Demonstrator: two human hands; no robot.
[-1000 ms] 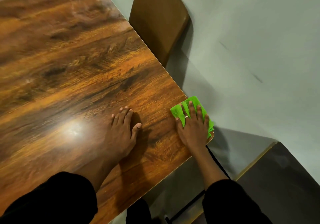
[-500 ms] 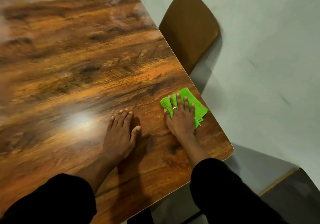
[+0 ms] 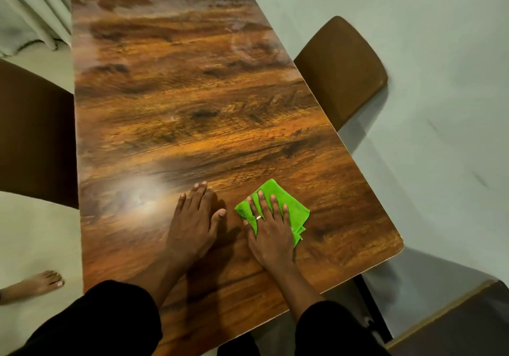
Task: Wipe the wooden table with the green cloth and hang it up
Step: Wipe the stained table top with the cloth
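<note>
Green and soft, the cloth (image 3: 293, 212) looks light and limp, folded into a small pad that should slide easily on the glossy wooden table (image 3: 192, 94) yet bunch if dragged by one corner. I judge flat pressure best for wiping, and a pinch at a folded edge best for lifting it to hang. It lies towards the table's near right corner, directly under my right hand (image 3: 271, 234), whose straight, spread fingers (image 3: 263, 201) press it down, its far and right edges showing beyond them. My left hand (image 3: 192, 226) rests flat and bare on the wood just beside it.
</note>
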